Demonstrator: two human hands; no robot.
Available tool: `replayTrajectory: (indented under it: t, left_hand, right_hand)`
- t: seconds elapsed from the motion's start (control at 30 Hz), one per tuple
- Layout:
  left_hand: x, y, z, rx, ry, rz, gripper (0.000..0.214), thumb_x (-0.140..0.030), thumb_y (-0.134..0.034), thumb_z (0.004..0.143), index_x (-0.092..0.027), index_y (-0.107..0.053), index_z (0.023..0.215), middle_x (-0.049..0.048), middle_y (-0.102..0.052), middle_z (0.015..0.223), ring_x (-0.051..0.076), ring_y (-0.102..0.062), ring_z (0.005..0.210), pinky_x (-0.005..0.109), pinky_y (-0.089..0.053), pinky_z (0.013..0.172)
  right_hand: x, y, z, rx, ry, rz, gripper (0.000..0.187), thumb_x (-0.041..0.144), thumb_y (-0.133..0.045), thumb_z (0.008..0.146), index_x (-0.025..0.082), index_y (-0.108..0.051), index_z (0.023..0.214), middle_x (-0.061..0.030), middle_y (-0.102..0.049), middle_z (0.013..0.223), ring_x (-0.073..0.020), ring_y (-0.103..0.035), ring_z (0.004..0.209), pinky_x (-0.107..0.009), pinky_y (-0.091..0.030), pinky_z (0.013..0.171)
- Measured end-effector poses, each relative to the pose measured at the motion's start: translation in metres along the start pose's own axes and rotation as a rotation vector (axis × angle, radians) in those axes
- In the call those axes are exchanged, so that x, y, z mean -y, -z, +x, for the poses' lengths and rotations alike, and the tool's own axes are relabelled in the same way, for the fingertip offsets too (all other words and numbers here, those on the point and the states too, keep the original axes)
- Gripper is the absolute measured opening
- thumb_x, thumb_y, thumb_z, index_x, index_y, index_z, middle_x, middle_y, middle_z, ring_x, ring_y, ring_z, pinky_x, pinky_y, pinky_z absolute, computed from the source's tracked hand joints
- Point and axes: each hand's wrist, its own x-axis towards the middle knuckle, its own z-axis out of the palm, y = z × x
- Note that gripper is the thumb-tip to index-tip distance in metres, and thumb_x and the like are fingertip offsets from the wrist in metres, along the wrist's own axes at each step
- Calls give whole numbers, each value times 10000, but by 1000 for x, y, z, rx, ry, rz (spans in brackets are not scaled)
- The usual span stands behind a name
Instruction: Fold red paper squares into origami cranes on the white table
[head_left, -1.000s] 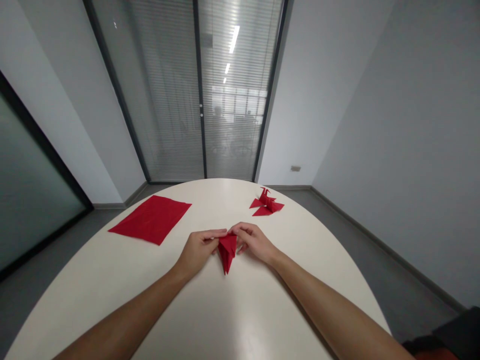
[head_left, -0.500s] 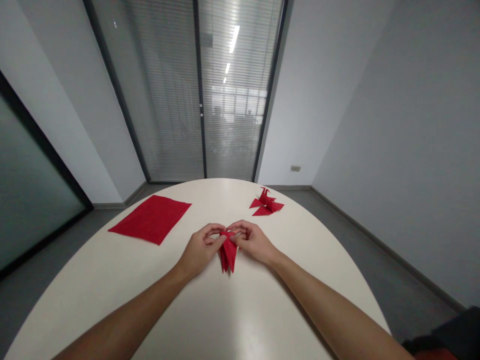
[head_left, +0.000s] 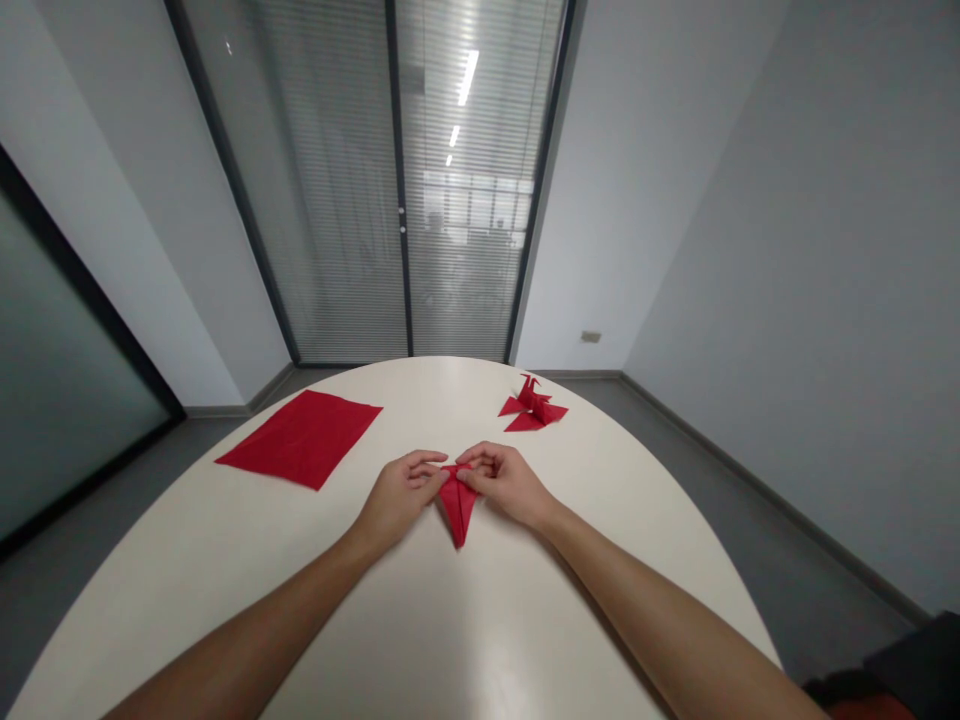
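Note:
A folded piece of red origami paper [head_left: 457,508] is held over the middle of the table, its narrow point toward me and a crease down its centre. My left hand [head_left: 401,492] pinches its upper left edge between thumb and fingers. On the upper right edge, my right hand [head_left: 502,480] grips it the same way. The fingertips cover part of the top edge. Farther back on the right sit red folded paper cranes [head_left: 534,408], close together; I cannot tell exactly how many.
A flat red paper sheet [head_left: 307,440] lies at the left of the round white table [head_left: 375,640]. Behind the table stand a glass partition with blinds [head_left: 465,280] and a grey wall [head_left: 810,250]. Something dark [head_left: 911,665] shows at the lower right corner.
The folded paper's separate lower flaps have come together into one flatter, pointed kite shape. Both hands stay almost in place, with the left fingers slightly shifted.

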Motion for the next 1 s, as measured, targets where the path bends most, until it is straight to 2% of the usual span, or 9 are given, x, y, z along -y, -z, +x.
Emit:
replayTrajectory:
  t: [0.1, 0.2, 0.33, 0.5, 0.67, 0.73, 0.83, 0.93, 1.0]
  left_hand:
    - [0, 1, 1, 20, 2, 37, 283, -359, -708, 766, -138, -700, 942, 72, -754, 809, 189, -706, 742, 280, -544, 685]
    - [-2, 1, 1, 8, -34, 32, 275, -356, -712, 760, -142, -702, 932, 64, -751, 813, 188, -706, 762, 287, -544, 729]
    - [-4, -1, -1, -33, -70, 8, 277, -375, -698, 773, -154, -677, 938, 40, -727, 800, 171, -692, 738, 266, -532, 693]
    - [-4, -2, -4, -49, -53, 34, 220, -329, -718, 728, -166, -620, 838, 7, -688, 700, 155, -661, 664, 247, -503, 636]
    - [-5, -2, -7, 48, -22, 93, 248, -347, -684, 757, -167, -645, 923, 42, -746, 739, 192, -692, 712, 281, -502, 680]
    - [-6, -1, -7, 62, -29, 114, 227, -359, -671, 765, -168, -659, 887, 65, -764, 793, 211, -708, 755, 295, -508, 707]
    - [-8, 0, -6, 22, -34, 89, 237, -389, -653, 780, -171, -642, 873, 74, -770, 801, 222, -718, 756, 302, -513, 696]
    - [-8, 1, -5, -29, -4, 62, 262, -403, -644, 784, -170, -606, 897, 62, -758, 718, 208, -702, 664, 289, -500, 631]
    - [-8, 1, -5, -11, 23, 62, 264, -396, -642, 784, -170, -594, 912, 48, -743, 664, 200, -688, 622, 274, -480, 590]
  right_hand:
    - [-3, 0, 1, 0, 17, 35, 324, 393, -772, 776, 152, -686, 976, 21, -624, 690, -91, -498, 559, -232, -357, 555]
    - [-3, -1, 0, 17, 15, 98, 384, 394, -778, 772, 163, -664, 1057, 4, -662, 780, -100, -555, 616, -239, -402, 603]
    - [-5, -1, 0, 45, -15, 139, 440, 372, -817, 733, 160, -658, 1085, 20, -655, 747, -109, -589, 649, -249, -436, 653]
    - [-9, 1, 2, 19, -22, 135, 403, 375, -829, 720, 155, -702, 1032, 0, -694, 740, -119, -603, 637, -262, -449, 644]
    - [-8, 4, 1, 115, -19, 82, 360, 398, -768, 791, 174, -746, 1071, -78, -758, 987, -192, -682, 838, -334, -512, 789]
    - [-5, 4, 0, 129, -10, 46, 369, 402, -749, 811, 187, -739, 1112, -91, -747, 1079, -222, -683, 939, -364, -514, 854]
    - [-2, 3, -2, 64, 18, -14, 414, 385, -753, 813, 203, -698, 1180, -87, -728, 1131, -234, -668, 1012, -375, -510, 904]
    - [-2, 2, -3, -2, 18, -6, 484, 365, -780, 783, 207, -646, 1221, -76, -729, 1084, -224, -675, 953, -372, -521, 866]
    - [-2, 2, -1, -20, 26, 2, 463, 353, -792, 764, 198, -658, 1178, -70, -732, 1046, -218, -674, 926, -373, -517, 858]
